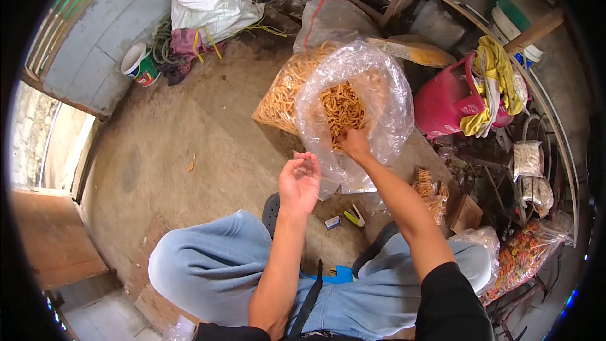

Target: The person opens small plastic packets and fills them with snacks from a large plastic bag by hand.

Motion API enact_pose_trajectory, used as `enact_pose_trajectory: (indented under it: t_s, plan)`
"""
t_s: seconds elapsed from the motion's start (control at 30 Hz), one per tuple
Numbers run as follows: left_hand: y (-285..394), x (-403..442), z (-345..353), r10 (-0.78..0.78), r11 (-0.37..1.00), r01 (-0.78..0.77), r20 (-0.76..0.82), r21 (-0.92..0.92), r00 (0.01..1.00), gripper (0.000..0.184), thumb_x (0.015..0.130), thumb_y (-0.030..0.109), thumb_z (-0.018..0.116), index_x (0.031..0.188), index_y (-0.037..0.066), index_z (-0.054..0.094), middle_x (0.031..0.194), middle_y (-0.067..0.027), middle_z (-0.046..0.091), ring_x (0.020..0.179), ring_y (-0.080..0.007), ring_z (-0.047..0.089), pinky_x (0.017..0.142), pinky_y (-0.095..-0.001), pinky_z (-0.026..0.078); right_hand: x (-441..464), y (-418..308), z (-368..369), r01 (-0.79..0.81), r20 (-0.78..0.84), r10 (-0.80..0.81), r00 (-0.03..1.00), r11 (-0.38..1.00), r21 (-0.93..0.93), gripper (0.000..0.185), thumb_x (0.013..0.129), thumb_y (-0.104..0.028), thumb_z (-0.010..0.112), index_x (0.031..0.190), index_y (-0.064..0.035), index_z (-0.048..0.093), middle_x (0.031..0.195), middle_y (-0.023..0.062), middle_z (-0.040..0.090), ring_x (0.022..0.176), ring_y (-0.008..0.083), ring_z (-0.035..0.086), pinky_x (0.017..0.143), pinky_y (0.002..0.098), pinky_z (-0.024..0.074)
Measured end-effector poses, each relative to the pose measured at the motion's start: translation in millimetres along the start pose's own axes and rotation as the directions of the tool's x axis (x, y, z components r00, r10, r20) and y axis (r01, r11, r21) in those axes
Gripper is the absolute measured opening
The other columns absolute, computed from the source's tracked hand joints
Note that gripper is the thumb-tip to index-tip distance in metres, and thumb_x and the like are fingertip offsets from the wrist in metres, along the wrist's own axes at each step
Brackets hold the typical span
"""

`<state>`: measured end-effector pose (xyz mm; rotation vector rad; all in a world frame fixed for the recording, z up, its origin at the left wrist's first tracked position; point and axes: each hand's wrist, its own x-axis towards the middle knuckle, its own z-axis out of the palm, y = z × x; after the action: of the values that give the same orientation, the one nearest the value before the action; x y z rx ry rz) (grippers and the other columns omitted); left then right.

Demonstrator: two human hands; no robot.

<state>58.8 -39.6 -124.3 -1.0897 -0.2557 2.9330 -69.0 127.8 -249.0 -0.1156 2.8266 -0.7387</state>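
A large clear plastic bag [394, 98] stands with its mouth folded wide, holding brown crunchy snack sticks [341, 108]. My right hand [355, 143] reaches into this bag, its fingers curled down among the sticks and the fingertips partly hidden. In front of the bag, my left hand [299, 183] is raised palm up with fingers bent, pinching a small clear plastic bag [327, 184] that is hard to make out. Behind, a second big bag [281, 98] bulges with paler snack sticks. On the floor between my feet lie a green stapler [355, 215] and a small staple box [332, 222].
Small filled snack packs [430, 196] lie right of my right forearm. A red tub [445, 101] with yellow cloth stands at the right. A bag of colourful wrapped items [527, 256] sits lower right. At the far left are a paint bucket [140, 64] and a white sack [211, 9].
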Motion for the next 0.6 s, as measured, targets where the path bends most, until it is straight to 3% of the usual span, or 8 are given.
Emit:
enact_pose_trajectory:
  t_s: [0.03,0.17,0.23,0.27,0.33,0.43,0.53,0.6]
  plan:
    - [1,3,-3,0.004,1.000,-0.004,-0.006,0.001,1.000,0.013,0.079,-0.006,0.056,0.090,0.000,0.055,0.089,-0.0113,0.058,0.084,-0.0208,0.059,0.084,-0.0349,0.056,-1,-6,3,-0.091,0.023,0.091,0.996,0.996,0.008,0.027,0.080,-0.027,0.061,0.098,-0.0065,0.062,0.083,0.0207,0.066,0.084,0.0367,0.064,0.072,0.0465,0.0502]
    - [-2,10,-11,-0.066,0.998,0.067,-0.060,0.014,0.996,0.008,0.083,-0.001,0.059,0.090,-0.002,0.055,0.092,-0.0111,0.058,0.086,-0.0229,0.060,0.085,-0.0341,0.054,-3,-22,9,-0.099,-0.084,0.103,0.991,0.994,0.048,0.035,0.081,-0.032,0.063,0.106,-0.0076,0.058,0.089,0.0201,0.066,0.084,0.0382,0.063,0.073,0.0473,0.0498]
    - [-6,11,-14,-0.080,0.995,0.084,-0.087,0.046,0.993,0.008,0.084,0.001,0.060,0.090,-0.002,0.056,0.091,-0.0110,0.058,0.085,-0.0224,0.060,0.086,-0.0347,0.054,-3,-23,12,-0.081,-0.165,0.084,0.983,0.996,0.028,0.043,0.081,-0.031,0.064,0.117,-0.0099,0.055,0.112,0.0203,0.059,0.090,0.0373,0.062,0.076,0.0474,0.0499]
    - [-8,12,-15,-0.083,0.995,0.087,-0.080,0.042,0.993,0.008,0.085,0.003,0.060,0.091,-0.002,0.057,0.091,-0.0109,0.058,0.084,-0.0217,0.060,0.087,-0.0354,0.053,-4,-22,12,-0.083,-0.162,0.086,0.983,0.996,0.028,0.043,0.081,-0.031,0.064,0.117,-0.0099,0.055,0.112,0.0203,0.059,0.090,0.0373,0.062,0.076,0.0474,0.0499]
    - [-13,10,-11,-0.086,0.995,0.089,-0.071,0.036,0.994,0.009,0.086,0.004,0.061,0.091,-0.002,0.058,0.090,-0.0109,0.057,0.083,-0.0210,0.060,0.088,-0.0361,0.053,-2,-14,11,0.119,-0.162,-0.123,0.979,0.992,-0.034,0.046,0.081,-0.027,0.061,0.125,-0.0136,0.052,0.120,0.0202,0.051,0.092,0.0384,0.061,0.076,0.0465,0.0503]
    - [-18,5,-4,-0.068,0.992,0.084,-0.161,0.095,0.985,0.007,0.084,0.003,0.060,0.089,-0.001,0.056,0.087,-0.0101,0.057,0.080,-0.0208,0.060,0.090,-0.0369,0.051,4,-6,9,0.238,-0.060,-0.243,0.968,0.968,-0.080,0.053,0.081,-0.022,0.060,0.132,-0.0166,0.047,0.124,0.0177,0.048,0.103,0.0353,0.057,0.080,0.0448,0.0497]
    - [-18,4,-7,-0.101,0.988,0.119,-0.172,0.095,0.980,0.006,0.082,0.000,0.056,0.088,-0.002,0.053,0.086,-0.0096,0.057,0.078,-0.0229,0.059,0.088,-0.0376,0.053,9,-6,5,0.247,-0.009,-0.248,0.969,0.968,-0.049,0.052,0.080,-0.020,0.059,0.131,-0.0161,0.048,0.123,0.0152,0.048,0.107,0.0330,0.055,0.083,0.0433,0.0489]
    - [-15,6,-15,-0.206,0.976,0.212,-0.122,0.042,0.971,0.008,0.080,-0.002,0.052,0.088,-0.002,0.051,0.086,-0.0104,0.056,0.079,-0.0252,0.059,0.085,-0.0392,0.054,12,-7,7,0.287,-0.054,-0.293,0.955,0.953,-0.095,0.051,0.079,-0.019,0.060,0.129,-0.0154,0.050,0.123,0.0149,0.048,0.107,0.0327,0.055,0.083,0.0430,0.0491]
